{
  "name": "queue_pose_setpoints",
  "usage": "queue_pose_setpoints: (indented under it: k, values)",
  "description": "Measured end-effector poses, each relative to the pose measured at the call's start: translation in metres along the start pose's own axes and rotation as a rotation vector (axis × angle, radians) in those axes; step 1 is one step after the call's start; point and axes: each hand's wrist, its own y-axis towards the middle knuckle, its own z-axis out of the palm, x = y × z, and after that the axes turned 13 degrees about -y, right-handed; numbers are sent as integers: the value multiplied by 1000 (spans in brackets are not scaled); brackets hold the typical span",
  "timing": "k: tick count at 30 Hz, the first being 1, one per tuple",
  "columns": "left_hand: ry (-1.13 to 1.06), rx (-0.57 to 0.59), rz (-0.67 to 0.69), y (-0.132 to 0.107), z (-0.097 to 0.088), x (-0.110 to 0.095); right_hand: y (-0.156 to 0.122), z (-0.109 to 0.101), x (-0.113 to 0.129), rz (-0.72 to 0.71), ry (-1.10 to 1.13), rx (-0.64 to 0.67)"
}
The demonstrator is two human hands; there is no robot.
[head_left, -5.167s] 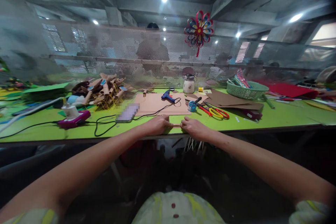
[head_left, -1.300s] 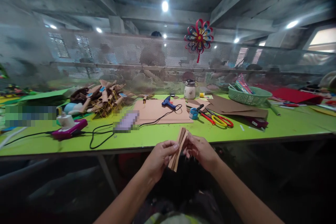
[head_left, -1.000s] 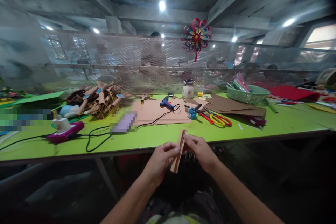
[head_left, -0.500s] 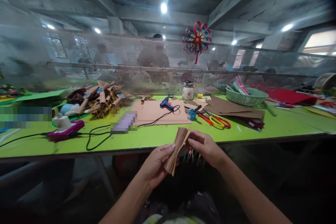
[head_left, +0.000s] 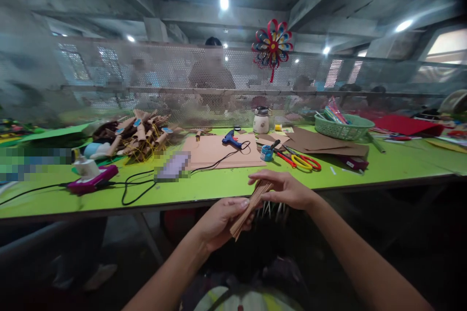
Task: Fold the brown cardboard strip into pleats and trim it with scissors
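A pleated strip of brown paper [head_left: 249,210], folded like a fan, is held between both hands just in front of the green table edge [head_left: 219,199]. My left hand [head_left: 219,221] grips its lower end, fingers curled round it. My right hand [head_left: 286,188] pinches the upper end from above, thumb and fingers pressed on the folds. The strip slants from lower left to upper right.
On the table lie a brown card sheet [head_left: 221,150], a blue glue gun [head_left: 231,138] with black cable, red and yellow scissors [head_left: 302,160], a small blue pot [head_left: 267,153], a green basket [head_left: 342,129], a white jar [head_left: 261,120] and a heap of brown rolled pieces [head_left: 140,133]. A person sits behind the mesh screen [head_left: 213,75].
The hands came off the table edge and lifted the folded strip. In the last half second the strip tipped flatter and my right hand moved over its top end.
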Motion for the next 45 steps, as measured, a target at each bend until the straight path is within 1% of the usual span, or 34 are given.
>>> queue_pose_setpoints:
  k: [2, 5, 9, 12, 14, 17, 18, 20, 22, 23, 26, 27, 28, 31, 33, 35, 37, 39, 40, 42, 44, 45]
  values:
    - [16, 8, -33, 1, 0, -4, 1, -4, 1, 38, -18, 5]
    - [13, 31, -55, 3, 0, -6, 3, -5, 1, 95, 26, -19]
    - [9, 33, -40, 7, -2, -4, 7, -4, -1, 132, 32, -50]
    - [70, 33, -23, 10, -2, -3, 11, -5, 2, 135, -33, -52]
    - [190, 2, 57, 12, 0, -5, 15, -8, 5, 121, -150, -26]
    - [521, -51, 273, 16, 4, -9, 25, -13, 11, 82, -347, 49]
    - [620, -57, 320, 17, 5, -9, 29, -14, 13, 68, -392, 76]
    - [714, -59, 348, 20, 5, -7, 37, -14, 14, 50, -446, 109]
    - [679, -81, 352, 22, 5, -5, 43, -11, 13, 58, -471, 80]
    - [626, -98, 360, 23, 5, -3, 44, -7, 11, 71, -472, 31]
    - [402, -148, 420, 25, 1, -3, 42, 6, -1, 112, -411, -180]
    - [341, -170, 449, 25, 0, -3, 39, 11, -5, 125, -366, -228]
    - [295, -199, 482, 25, -2, -4, 35, 17, -10, 142, -308, -251]
    - [219, -287, 539, 26, -8, -5, 25, 33, -20, 171, -156, -204]
    - [171, -299, 542, 27, -10, -2, 22, 42, -21, 154, -108, -193]
    - [130, -285, 554, 27, -11, 1, 23, 47, -20, 130, -129, -212]
    - [138, -281, 573, 26, -13, 2, 25, 47, -16, 111, -244, -223]
    - [223, -277, 546, 24, -16, -5, 27, 41, -12, 87, -427, -198]
    - [295, -268, 513, 23, -19, -12, 28, 36, -11, 77, -519, -166]
    - [494, -226, 451, 23, -26, -31, 32, 22, -9, 67, -654, -68]
    - [724, -149, 397, 25, -33, -53, 38, 6, -10, 73, -730, 47]
    - [798, -114, 376, 28, -37, -63, 42, -2, -12, 69, -770, 94]
